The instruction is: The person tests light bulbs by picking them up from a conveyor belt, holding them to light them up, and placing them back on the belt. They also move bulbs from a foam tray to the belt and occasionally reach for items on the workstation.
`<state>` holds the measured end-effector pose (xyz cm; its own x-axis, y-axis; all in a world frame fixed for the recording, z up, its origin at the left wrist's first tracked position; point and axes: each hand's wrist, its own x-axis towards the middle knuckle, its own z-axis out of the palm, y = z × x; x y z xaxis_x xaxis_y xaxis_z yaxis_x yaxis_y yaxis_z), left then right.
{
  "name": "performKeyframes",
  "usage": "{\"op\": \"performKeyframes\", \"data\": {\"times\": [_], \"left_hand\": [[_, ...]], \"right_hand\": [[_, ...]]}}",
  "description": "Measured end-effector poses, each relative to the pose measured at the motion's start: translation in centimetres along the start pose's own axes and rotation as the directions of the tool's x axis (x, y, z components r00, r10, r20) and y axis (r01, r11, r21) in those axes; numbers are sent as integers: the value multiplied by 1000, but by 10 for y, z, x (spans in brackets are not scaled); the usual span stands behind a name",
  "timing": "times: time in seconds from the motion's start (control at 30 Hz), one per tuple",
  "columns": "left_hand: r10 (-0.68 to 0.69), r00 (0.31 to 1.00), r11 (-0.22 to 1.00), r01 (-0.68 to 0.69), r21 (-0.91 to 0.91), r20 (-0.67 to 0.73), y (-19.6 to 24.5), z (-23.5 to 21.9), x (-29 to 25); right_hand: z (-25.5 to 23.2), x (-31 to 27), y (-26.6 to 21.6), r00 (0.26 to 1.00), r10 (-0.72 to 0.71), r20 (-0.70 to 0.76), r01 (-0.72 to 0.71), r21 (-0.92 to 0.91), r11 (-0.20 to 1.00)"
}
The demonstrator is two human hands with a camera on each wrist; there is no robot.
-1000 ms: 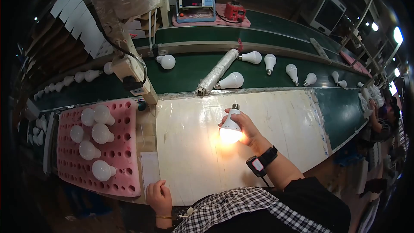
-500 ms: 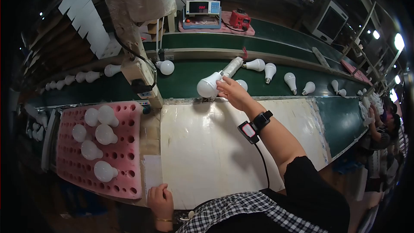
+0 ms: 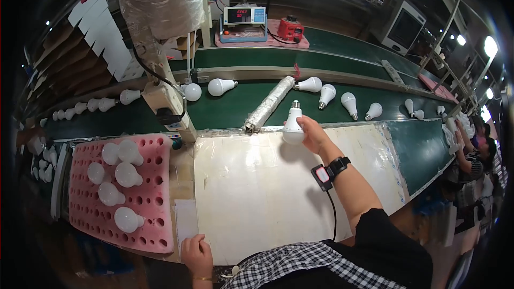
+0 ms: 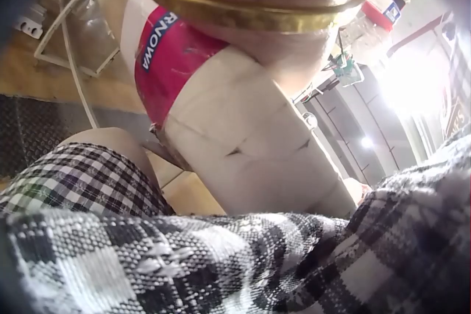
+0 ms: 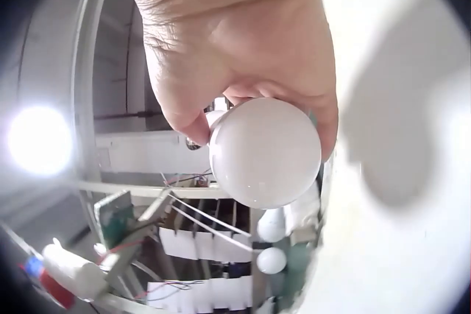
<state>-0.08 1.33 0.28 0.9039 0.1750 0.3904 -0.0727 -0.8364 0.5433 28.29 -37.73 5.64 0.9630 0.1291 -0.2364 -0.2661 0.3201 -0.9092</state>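
Observation:
Just over the back edge of the white board [image 3: 241, 208], my right hand [image 3: 316, 138] grips an unlit white light bulb [image 3: 293, 132], its metal screw cap pointing up. In the right wrist view the bulb's round dome [image 5: 265, 153] faces the camera, with the thumb and fingers around its sides. At the board's front left edge, my left hand [image 3: 197, 256] rests with loosely curled fingers and holds nothing. The left wrist view shows a gold bracelet [image 4: 250, 13] and checked cloth [image 4: 184, 262]; the left fingers are hidden there.
Several bulbs lie on the green belt [image 3: 246, 99] on both sides of a wrapped bar [image 3: 270, 104]. A pink foam tray [image 3: 85, 192] with bulbs stands left. A post with a socket box [image 3: 170, 101] rises beside it. A meter [image 3: 244, 16] and red device [image 3: 290, 29] stand behind.
My right hand carried a bulb, lit at first, from the board to the belt and let go of it left of the bar. It took up the bulb lying beside the bar. Left hand stayed.

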Motion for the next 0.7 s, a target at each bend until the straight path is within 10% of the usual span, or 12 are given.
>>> {"op": "performKeyframes", "data": {"times": [0.17,0.7], "left_hand": [[-10,1000,1000,9,14,23,4,-3,1],[7,1000,1000,-8,31,9,3,0,1]], "right_hand": [[35,-48,20,998,51,34,-59,291,955],[47,-61,37,999,43,8,-44,223,974]]}}
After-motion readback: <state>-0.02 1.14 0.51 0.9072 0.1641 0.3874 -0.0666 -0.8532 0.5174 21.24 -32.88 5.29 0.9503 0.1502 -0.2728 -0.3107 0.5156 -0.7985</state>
